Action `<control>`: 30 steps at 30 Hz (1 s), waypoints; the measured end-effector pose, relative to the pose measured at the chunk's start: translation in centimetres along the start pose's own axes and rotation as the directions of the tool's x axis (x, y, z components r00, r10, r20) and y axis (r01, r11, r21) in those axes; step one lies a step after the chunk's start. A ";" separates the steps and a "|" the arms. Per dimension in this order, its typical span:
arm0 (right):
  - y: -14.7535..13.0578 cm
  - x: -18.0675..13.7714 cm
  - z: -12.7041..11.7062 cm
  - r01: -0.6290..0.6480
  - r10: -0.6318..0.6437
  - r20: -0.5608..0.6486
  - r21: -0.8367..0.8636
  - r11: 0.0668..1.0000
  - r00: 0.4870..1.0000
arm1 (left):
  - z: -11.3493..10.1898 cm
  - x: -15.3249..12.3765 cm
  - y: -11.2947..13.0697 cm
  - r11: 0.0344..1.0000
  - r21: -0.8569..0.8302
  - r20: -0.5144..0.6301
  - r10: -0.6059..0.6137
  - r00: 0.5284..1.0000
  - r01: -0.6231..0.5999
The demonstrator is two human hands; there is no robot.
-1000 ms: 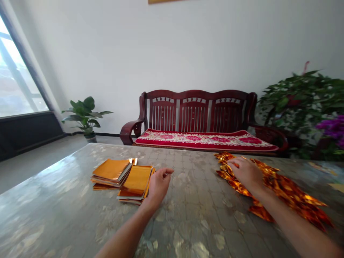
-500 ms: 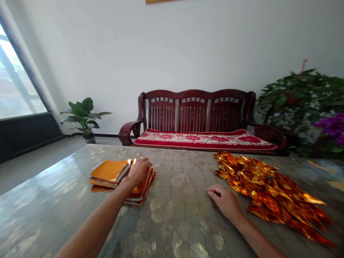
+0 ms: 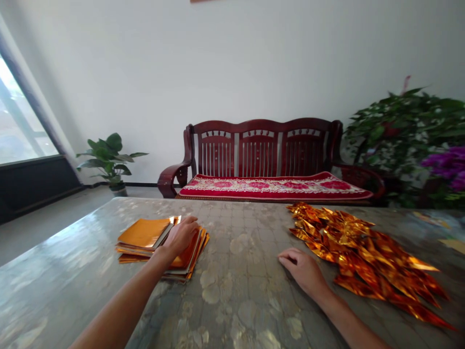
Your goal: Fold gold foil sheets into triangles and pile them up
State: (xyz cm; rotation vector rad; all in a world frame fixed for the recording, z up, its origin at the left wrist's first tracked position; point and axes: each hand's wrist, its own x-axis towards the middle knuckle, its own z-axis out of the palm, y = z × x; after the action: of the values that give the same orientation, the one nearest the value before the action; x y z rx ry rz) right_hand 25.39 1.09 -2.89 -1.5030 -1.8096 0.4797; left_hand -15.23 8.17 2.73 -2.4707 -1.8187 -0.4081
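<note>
Glossy marbled table (image 3: 236, 295), with a red wooden bench (image 3: 261, 160) beyond. Left hand (image 3: 181, 236) lies open on the stacked orange-gold foil sheets (image 3: 191, 248) beneath it, their long axis pointing benchward. Right hand (image 3: 303, 269) rests flat and empty on the table.

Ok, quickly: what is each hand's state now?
Left hand: on the gold paper stack; grip cannot be told.
Right hand: open, flat on table, empty.

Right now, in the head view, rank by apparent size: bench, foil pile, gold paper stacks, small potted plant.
bench
foil pile
gold paper stacks
small potted plant, close to the stacks and farther away, so unsure
</note>
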 end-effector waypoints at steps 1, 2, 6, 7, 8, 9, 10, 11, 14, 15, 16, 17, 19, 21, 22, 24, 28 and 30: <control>0.0 0.0 0.0 0.002 -0.002 -0.002 0.000 1.000 1.000 | -0.1 -0.2 0.1 1.000 0.009 -0.008 -0.014 1.000 0.014; 0.0 0.0 0.0 0.004 -0.004 -0.005 -0.001 1.000 1.000 | -0.2 -0.4 0.2 0.999 0.019 -0.019 -0.037 0.999 0.037; 0.0 -0.1 0.0 0.005 -0.005 -0.011 -0.007 1.000 1.000 | -0.8 -1.3 0.7 0.978 0.072 -0.083 -0.189 0.979 0.195; 0.0 -0.1 0.0 0.006 -0.006 -0.010 -0.008 1.000 1.000 | -0.9 -1.6 0.9 0.966 0.092 -0.085 -0.234 0.969 0.241; 0.1 0.0 0.0 0.008 -0.008 -0.009 -0.007 1.000 1.000 | -1.0 -1.9 1.0 0.952 0.113 -0.068 -0.279 0.958 0.285; 0.1 0.0 0.1 0.009 -0.009 -0.007 -0.005 1.000 1.000 | -1.0 -2.1 1.0 0.938 0.132 -0.033 -0.319 0.947 0.321; 0.1 0.0 0.1 0.010 -0.010 -0.006 -0.005 1.000 1.000 | -1.1 -2.3 1.1 0.927 0.148 0.014 -0.352 0.936 0.346; 0.2 0.0 0.1 0.010 -0.010 -0.005 -0.005 1.000 1.000 | -1.1 -2.4 1.1 0.920 0.157 0.062 -0.372 0.926 0.359; 0.2 0.0 0.1 0.010 -0.010 -0.007 -0.008 1.000 1.000 | -1.1 -2.4 1.1 0.922 0.153 0.140 -0.376 0.916 0.355; 0.2 0.0 0.1 0.011 -0.011 -0.006 -0.010 1.000 1.000 | -1.1 -2.3 1.1 0.924 0.152 0.144 -0.373 0.917 0.352; 0.2 -0.1 0.1 0.012 -0.013 -0.004 -0.012 1.000 1.000 | -1.1 -2.2 1.1 0.924 0.154 0.148 -0.371 0.917 0.349; 0.1 -0.1 0.1 0.013 -0.013 -0.002 -0.014 1.000 1.000 | -1.1 -2.1 1.1 0.925 0.156 0.152 -0.368 0.917 0.346; 0.1 -0.1 0.1 0.014 -0.014 -0.001 -0.017 1.000 1.000 | -1.1 -1.9 1.1 0.927 0.161 0.157 -0.364 0.918 0.340; 0.0 -0.1 0.1 0.018 -0.018 0.000 -0.018 1.000 1.000 | -1.1 -1.8 1.3 0.926 0.167 0.158 -0.364 0.918 0.338; 0.0 -0.1 0.1 0.020 -0.020 0.000 -0.018 1.000 1.000 | -1.1 -1.8 1.4 0.925 0.171 0.156 -0.366 0.918 0.339; 0.0 -0.1 0.1 0.023 -0.023 0.002 -0.019 1.000 1.000 | -0.9 -2.0 1.6 0.922 0.178 0.143 -0.370 0.918 0.343; 0.0 -0.1 0.1 0.015 -0.014 0.008 -0.018 1.000 1.000 | -0.8 -2.7 2.2 0.923 0.178 0.104 -0.362 0.926 0.341; 0.0 -0.1 0.1 0.014 -0.014 0.010 -0.018 1.000 1.000 | -1.1 -3.2 2.6 0.929 0.166 0.091 -0.348 0.933 0.331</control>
State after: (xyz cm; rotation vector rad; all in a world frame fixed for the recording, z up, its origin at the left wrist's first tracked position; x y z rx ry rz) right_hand 25.35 1.00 -2.97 -1.5017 -1.8354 0.4659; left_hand -13.88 4.17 3.28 -2.1250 -2.2442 -0.1306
